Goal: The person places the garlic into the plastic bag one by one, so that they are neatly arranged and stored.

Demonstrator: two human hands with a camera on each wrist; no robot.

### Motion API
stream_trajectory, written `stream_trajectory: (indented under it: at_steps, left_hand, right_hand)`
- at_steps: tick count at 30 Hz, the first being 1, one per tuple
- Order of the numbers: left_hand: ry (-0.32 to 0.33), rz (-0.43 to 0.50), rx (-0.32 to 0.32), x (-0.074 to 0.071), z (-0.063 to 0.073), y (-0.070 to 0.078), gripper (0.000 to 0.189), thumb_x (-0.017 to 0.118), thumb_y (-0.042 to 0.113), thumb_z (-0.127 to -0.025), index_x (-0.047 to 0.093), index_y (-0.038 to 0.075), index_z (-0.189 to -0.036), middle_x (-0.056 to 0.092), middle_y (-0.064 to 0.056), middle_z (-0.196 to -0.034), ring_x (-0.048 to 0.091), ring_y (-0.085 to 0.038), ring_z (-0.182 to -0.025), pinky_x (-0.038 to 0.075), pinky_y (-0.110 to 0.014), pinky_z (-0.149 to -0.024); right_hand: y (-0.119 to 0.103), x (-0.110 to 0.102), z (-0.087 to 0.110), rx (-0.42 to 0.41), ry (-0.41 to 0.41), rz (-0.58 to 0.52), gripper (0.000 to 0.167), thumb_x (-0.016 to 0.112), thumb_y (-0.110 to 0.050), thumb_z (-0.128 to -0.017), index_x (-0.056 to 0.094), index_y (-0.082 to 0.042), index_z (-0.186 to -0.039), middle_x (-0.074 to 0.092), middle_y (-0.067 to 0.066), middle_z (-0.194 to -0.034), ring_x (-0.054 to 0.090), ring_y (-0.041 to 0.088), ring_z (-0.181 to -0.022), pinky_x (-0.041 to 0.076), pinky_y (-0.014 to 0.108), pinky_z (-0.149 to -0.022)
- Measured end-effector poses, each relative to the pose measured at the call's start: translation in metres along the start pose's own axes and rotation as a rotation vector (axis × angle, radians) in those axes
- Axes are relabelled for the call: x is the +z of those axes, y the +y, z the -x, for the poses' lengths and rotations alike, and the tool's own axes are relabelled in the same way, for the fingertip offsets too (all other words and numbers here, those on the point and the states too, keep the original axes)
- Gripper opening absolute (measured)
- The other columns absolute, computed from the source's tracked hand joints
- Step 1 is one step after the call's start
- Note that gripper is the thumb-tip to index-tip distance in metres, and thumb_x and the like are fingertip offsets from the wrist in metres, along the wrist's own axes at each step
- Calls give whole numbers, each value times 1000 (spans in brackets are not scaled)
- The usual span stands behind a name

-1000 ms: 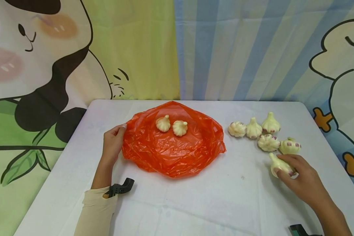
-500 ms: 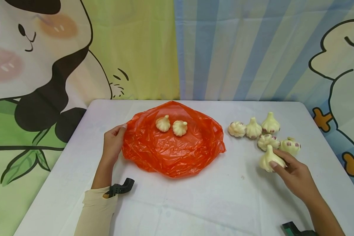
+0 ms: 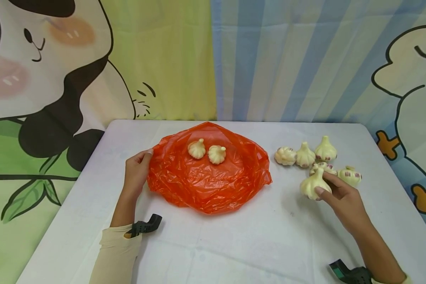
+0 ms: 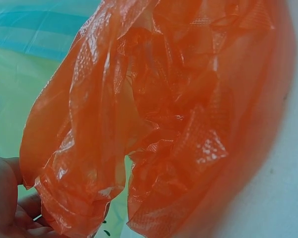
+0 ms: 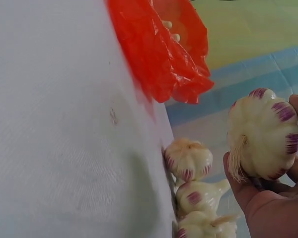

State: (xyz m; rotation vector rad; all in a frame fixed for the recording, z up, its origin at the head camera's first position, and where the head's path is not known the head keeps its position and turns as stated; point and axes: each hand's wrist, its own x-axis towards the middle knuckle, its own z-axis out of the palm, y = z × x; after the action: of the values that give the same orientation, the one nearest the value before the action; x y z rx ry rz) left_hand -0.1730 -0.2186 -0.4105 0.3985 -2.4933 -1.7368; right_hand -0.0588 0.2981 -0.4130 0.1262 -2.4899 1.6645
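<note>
The fingers of the right hand [image 3: 344,203] are curled about a garlic bulb [image 3: 313,186], parted only by the bulb's breadth, with the thumb on one side and the fingers opposite. The held bulb is raised above the desk [image 3: 234,248], its stem pointing upward; the right wrist view shows its pale roots and purple streaks. The fingers of the left hand [image 3: 136,171] are drawn together, pinching the left edge of a red plastic bag [image 3: 213,193].

Immediately behind the held bulb, partly covered by it and by the right hand, is a streaked bulb [image 3: 322,165]. It belongs to a cluster with four others: a bulb lying at the left [image 3: 285,156], an upright bulb [image 3: 305,155], a second upright bulb at the back [image 3: 325,149], and a bulb at the right [image 3: 349,176]. The bag lies crumpled and spread, left of the cluster; within its outline, side by side, rest two small bulbs [image 3: 217,154].

Farther out, black wrist mounts [image 3: 145,225] and a beige sleeve [image 3: 117,252] are visible. Beyond the white-covered desk hangs a printed backdrop [image 3: 163,59], yellow-green and blue-striped, bearing cartoon figures.
</note>
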Motion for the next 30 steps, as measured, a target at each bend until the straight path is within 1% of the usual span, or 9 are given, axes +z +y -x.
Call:
stream_trajectory:
  at_steps: [5, 7, 8, 11, 16, 20, 26, 30]
  left_hand:
    - [-1, -4, 6, 0, -1, -1, 61, 46, 54, -98, 59, 8, -134, 58, -7, -132, 53, -21, -116, 46, -31, -97]
    - [0, -5, 6, 0, -1, -1, 61, 46, 54, -98, 59, 7, -134, 58, -8, -132, 53, -21, -116, 46, -32, -97]
    - [0, -5, 5, 0, -1, -1, 61, 46, 55, -98, 59, 7, -134, 58, -8, -132, 53, -21, -116, 46, -32, -97]
    - [-1, -5, 3, 0, -1, -1, 61, 46, 54, -98, 60, 7, -134, 58, -8, -131, 53, -20, -115, 46, -31, -97]
    - [-3, -3, 6, -1, 0, 0, 61, 46, 54, -98, 59, 7, -134, 58, -8, -131, 52, -20, -115, 46, -31, -97]
    - [1, 4, 18, -1, 1, 1, 61, 46, 54, -98, 59, 6, -134, 58, -8, -132, 53, -21, -116, 46, -31, -97]
    - [-5, 8, 18, -1, 2, 2, 61, 46, 54, -98, 59, 6, -134, 58, -9, -132, 53, -20, -115, 46, -30, -96]
    - [-6, 11, 19, -1, 2, 3, 61, 47, 54, -98, 59, 6, -134, 58, -8, -132, 53, -20, -116, 46, -30, -97]
  right_hand:
    - [-7, 8, -6, -47, -24, -97, 44, 55, -2, -98, 45, 2, -140, 48, 2, -135, 47, 3, -120, 46, 12, -85]
    - [-9, 11, -8, -55, -29, -98, 42, 55, -2, -98, 47, 2, -139, 49, 3, -134, 46, 3, -122, 45, 12, -87]
    - [-10, 12, -9, -54, -27, -102, 41, 55, -2, -98, 47, 2, -138, 50, 0, -131, 47, 3, -121, 45, 12, -86]
    - [-13, 15, -13, -32, -29, -115, 41, 57, -3, -97, 47, 4, -137, 51, -3, -129, 47, 1, -119, 45, 12, -86]
    - [-19, 23, -20, -10, -33, -83, 48, 61, -7, -96, 44, 9, -138, 51, -2, -129, 48, 0, -117, 45, 13, -87]
    - [-24, 31, -27, -3, -35, -77, 48, 64, -8, -94, 46, 9, -136, 51, 0, -127, 50, 3, -115, 46, 14, -86]
    - [-31, 44, -39, 10, -53, -120, 45, 65, -9, -94, 49, 9, -131, 55, 1, -121, 53, 9, -109, 48, 15, -85]
    - [-37, 52, -46, 13, -74, -131, 45, 66, -12, -94, 51, 7, -131, 55, 2, -122, 56, 12, -106, 51, 18, -82]
